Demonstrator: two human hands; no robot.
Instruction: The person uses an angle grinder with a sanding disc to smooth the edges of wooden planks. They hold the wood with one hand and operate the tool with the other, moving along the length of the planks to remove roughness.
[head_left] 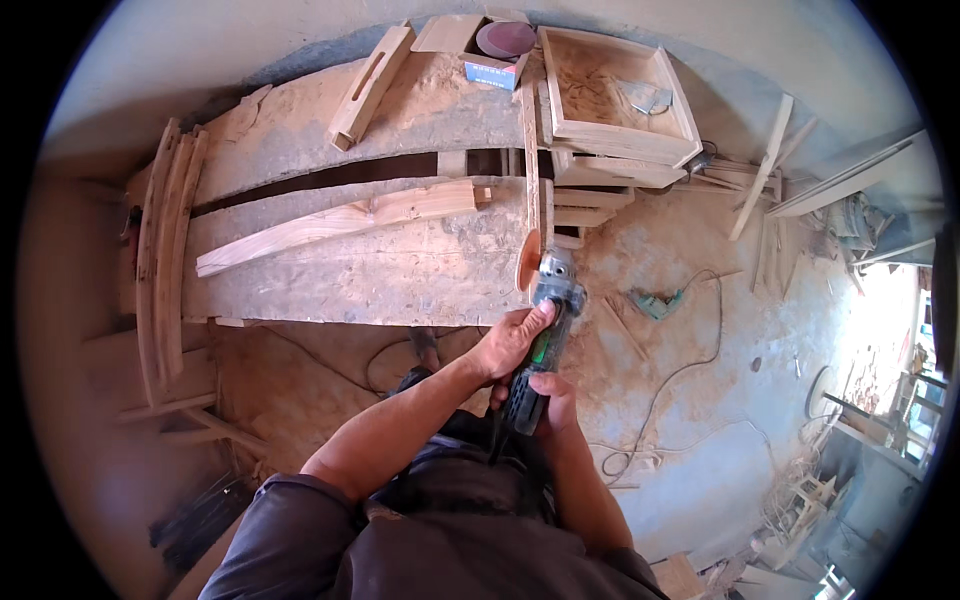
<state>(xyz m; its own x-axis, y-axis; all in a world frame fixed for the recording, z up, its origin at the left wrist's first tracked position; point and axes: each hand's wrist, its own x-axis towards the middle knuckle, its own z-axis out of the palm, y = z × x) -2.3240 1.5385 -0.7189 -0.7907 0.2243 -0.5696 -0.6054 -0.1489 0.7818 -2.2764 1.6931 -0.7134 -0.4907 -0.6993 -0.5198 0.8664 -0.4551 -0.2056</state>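
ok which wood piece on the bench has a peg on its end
The long pale piece in the middle of the bench: a peg shows at its right end. None shows on the slotted piece or left-hand strips.

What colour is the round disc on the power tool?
The disc is orange-brown; it shows in the head view.

1. The left hand grips an angle grinder near its head; the right hand wraps its rear.
2. An orange-brown disc sits at the grinder head's 9 o'clock, near the workbench edge.
3. From the view's centre: curved timber at 10 o'clock, slotted timber at 11, wooden tray at 1.
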